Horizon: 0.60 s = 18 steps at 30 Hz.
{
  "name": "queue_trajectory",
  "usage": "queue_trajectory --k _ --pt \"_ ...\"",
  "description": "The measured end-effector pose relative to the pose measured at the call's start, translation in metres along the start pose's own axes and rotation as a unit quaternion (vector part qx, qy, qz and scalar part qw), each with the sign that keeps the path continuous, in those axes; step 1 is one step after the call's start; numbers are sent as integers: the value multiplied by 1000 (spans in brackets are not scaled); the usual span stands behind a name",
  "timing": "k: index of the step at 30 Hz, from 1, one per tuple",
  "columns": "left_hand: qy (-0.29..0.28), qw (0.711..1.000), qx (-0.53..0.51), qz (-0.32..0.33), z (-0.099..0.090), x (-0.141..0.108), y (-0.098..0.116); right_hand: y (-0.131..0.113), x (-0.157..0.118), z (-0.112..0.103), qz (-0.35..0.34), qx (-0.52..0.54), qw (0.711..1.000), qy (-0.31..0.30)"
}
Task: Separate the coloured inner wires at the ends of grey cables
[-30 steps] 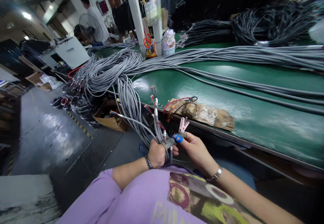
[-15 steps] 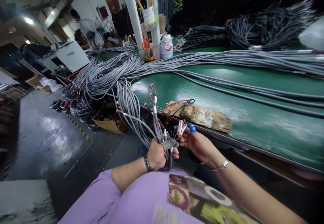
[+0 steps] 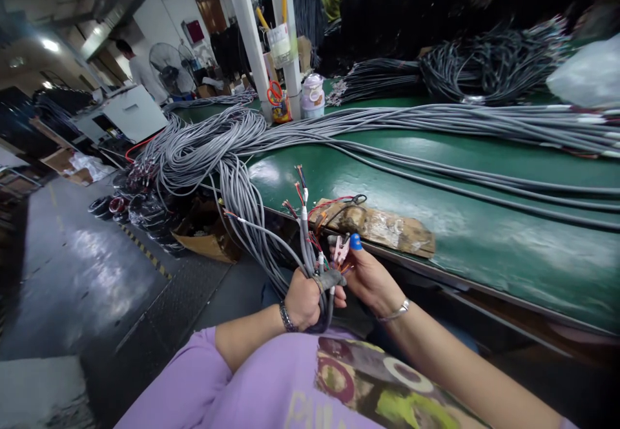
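My left hand (image 3: pixel 304 298) is closed around a bunch of grey cables (image 3: pixel 307 241), its thumb in a grey finger cover. Their stripped ends show thin coloured wires (image 3: pixel 301 190) pointing up. My right hand (image 3: pixel 372 280) is right beside it, with a blue finger cover (image 3: pixel 356 241) on the thumb. A pale pink clip (image 3: pixel 341 248), shaped like a clothespin, sits between its thumb and a grey-covered finger. Orange wire ends (image 3: pixel 345 268) fan out just below the clip; whether the fingers touch them is hard to see.
A worn wooden board (image 3: pixel 387 229) with red and black wires lies at the green bench's (image 3: pixel 484 183) edge. Long grey cables (image 3: pixel 436 119) cross the bench to a coiled heap (image 3: pixel 208 138). An open cardboard box (image 3: pixel 206 235) stands below. In the background is a person (image 3: pixel 140 70).
My right hand has moved left, closer to my left hand, and its thumb is now against the pink clip. The cable ends in my left hand have shifted slightly right. The view has swung a little.
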<state>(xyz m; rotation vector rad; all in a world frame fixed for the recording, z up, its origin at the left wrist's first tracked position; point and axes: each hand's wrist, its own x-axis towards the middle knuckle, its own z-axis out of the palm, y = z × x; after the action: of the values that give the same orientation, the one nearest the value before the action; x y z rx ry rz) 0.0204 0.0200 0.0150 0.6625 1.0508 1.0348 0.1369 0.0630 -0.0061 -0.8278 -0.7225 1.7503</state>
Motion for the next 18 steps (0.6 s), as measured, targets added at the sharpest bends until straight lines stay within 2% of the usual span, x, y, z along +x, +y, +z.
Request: queue_trajectory --k 3,13,18 --pt "0 1000 16 -5 1 -1 0 0 0 1 22 68 997 32" --pt "8 1000 18 -16 -3 -12 1 -5 -10 0 57 102 993 27" --pt "21 1000 -2 3 0 -13 2 -5 -8 -2 19 83 996 24"
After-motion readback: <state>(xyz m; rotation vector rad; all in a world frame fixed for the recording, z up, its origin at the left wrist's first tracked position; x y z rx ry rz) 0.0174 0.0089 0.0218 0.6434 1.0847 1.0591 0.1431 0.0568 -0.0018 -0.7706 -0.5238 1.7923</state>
